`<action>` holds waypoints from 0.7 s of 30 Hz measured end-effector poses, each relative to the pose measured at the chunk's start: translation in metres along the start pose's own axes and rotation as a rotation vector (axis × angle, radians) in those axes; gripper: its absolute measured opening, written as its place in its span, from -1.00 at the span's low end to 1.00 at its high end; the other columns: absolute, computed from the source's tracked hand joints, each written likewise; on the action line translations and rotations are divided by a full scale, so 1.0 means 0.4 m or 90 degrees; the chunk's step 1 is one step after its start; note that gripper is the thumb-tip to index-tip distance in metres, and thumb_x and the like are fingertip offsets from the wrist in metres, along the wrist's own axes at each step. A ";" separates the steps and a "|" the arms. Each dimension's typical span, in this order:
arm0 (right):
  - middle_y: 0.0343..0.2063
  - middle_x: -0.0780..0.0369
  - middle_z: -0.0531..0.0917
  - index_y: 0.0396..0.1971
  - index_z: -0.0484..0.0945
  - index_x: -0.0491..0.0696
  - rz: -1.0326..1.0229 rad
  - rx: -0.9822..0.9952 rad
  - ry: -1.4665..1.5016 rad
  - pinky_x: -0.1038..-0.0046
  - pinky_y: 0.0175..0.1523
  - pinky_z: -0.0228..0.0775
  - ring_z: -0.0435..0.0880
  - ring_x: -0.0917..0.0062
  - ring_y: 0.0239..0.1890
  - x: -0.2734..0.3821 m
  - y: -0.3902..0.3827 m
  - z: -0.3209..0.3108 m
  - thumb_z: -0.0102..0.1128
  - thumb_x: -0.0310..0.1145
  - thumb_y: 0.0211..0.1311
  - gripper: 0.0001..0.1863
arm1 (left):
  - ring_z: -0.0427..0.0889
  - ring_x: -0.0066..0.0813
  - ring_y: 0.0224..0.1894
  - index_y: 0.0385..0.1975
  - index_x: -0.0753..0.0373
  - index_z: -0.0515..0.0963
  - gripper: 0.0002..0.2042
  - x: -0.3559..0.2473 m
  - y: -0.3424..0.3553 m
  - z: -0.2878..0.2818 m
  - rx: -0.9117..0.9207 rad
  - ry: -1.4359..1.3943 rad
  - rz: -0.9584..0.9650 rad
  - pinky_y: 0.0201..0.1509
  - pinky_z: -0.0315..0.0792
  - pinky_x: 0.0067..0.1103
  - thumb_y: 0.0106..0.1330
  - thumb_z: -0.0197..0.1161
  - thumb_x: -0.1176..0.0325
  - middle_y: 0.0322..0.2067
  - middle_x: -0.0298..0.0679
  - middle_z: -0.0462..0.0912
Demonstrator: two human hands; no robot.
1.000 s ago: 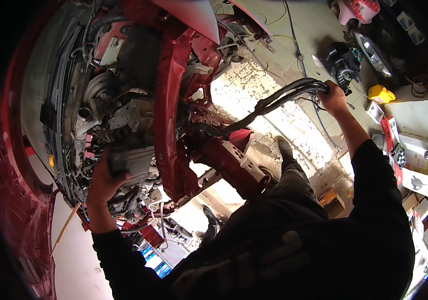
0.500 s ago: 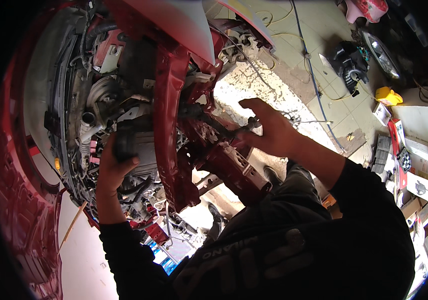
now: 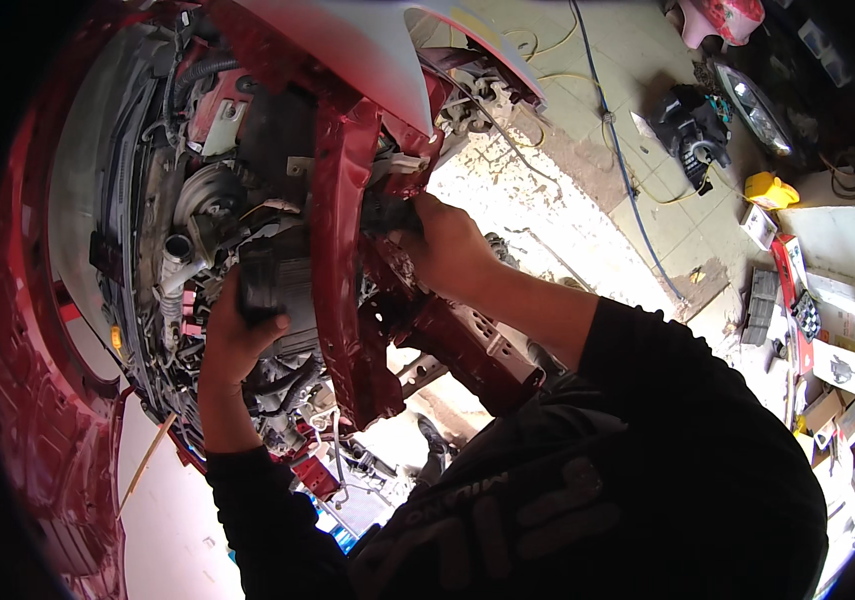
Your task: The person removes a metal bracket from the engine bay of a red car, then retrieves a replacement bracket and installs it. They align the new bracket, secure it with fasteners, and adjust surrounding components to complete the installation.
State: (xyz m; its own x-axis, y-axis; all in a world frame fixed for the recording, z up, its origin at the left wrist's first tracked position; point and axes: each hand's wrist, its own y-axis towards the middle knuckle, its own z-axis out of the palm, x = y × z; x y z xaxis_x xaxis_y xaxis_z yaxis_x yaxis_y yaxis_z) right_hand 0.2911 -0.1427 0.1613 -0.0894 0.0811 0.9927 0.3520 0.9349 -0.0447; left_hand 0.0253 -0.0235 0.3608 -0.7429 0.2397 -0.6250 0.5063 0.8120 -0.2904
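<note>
My left hand (image 3: 231, 335) grips the near left side of a black ribbed box (image 3: 290, 285) in the engine bay. Its thumb lies across the near edge, and its fingers are partly hidden behind the box. To the right runs a bare red body rail (image 3: 340, 250). On the rail's outer side, my right hand (image 3: 448, 245) closes around a dark part (image 3: 385, 215) against the metal. Most of that part is covered by the fingers, so its kind cannot be made out.
A grey-and-red body panel (image 3: 348, 40) overhangs the far side. At left are a round metal housing (image 3: 210, 195) and a pipe (image 3: 176, 260). A blue hose (image 3: 620, 150), a headlight (image 3: 753, 108) and a yellow container (image 3: 771, 190) lie on the right.
My right hand has moved left, from open in the air beside the rail to closed on the dark part. My left hand stays at the box, slightly lower in view.
</note>
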 end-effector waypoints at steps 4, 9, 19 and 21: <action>-0.14 -0.17 0.78 0.14 0.57 -0.19 -0.069 -0.070 0.020 -0.03 0.07 0.62 0.79 -0.20 -0.04 0.006 0.025 -0.006 0.42 -0.31 0.49 -0.61 | 0.66 -0.42 0.00 0.43 0.28 0.44 -0.16 -0.015 0.029 0.002 -0.002 0.051 0.054 0.19 0.59 -0.42 0.12 0.73 0.32 0.04 -0.24 0.74; 0.01 -0.19 0.78 0.33 0.49 -0.16 -0.070 -0.046 -0.092 -0.11 0.16 0.61 0.78 -0.22 0.05 0.027 0.030 -0.034 0.28 -0.15 0.60 -0.49 | 0.76 -0.16 0.10 0.52 0.27 0.33 -0.10 -0.038 0.014 0.021 -0.034 0.155 0.071 0.26 0.59 -0.35 0.15 0.67 0.42 0.10 -0.05 0.77; -0.21 -0.12 0.80 0.12 0.56 -0.16 -0.081 0.022 -0.117 0.01 -0.03 0.62 0.82 -0.15 -0.10 0.045 0.021 -0.021 0.34 -0.30 0.58 -0.69 | 0.77 0.34 0.13 0.59 0.30 0.23 -0.03 -0.054 -0.100 0.043 -0.072 0.212 0.024 0.21 0.63 -0.13 0.18 0.67 0.34 0.01 0.26 0.78; -0.22 -0.14 0.79 0.12 0.54 -0.17 -0.119 0.032 -0.143 0.02 -0.07 0.61 0.81 -0.18 -0.11 0.044 0.009 -0.015 0.35 -0.32 0.57 -0.68 | 0.75 0.31 0.18 0.59 0.29 0.25 -0.02 -0.042 -0.127 0.045 -0.074 0.199 -0.023 0.28 0.61 -0.16 0.16 0.70 0.36 0.09 0.22 0.76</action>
State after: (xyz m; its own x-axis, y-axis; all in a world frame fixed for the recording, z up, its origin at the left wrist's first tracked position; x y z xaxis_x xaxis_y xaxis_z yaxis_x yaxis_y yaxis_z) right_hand 0.2963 -0.1399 0.1792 -0.3550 -0.0248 0.9345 0.2645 0.9561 0.1259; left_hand 0.0202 -0.0783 0.3728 -0.8671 0.3460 -0.3583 0.4367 0.8741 -0.2129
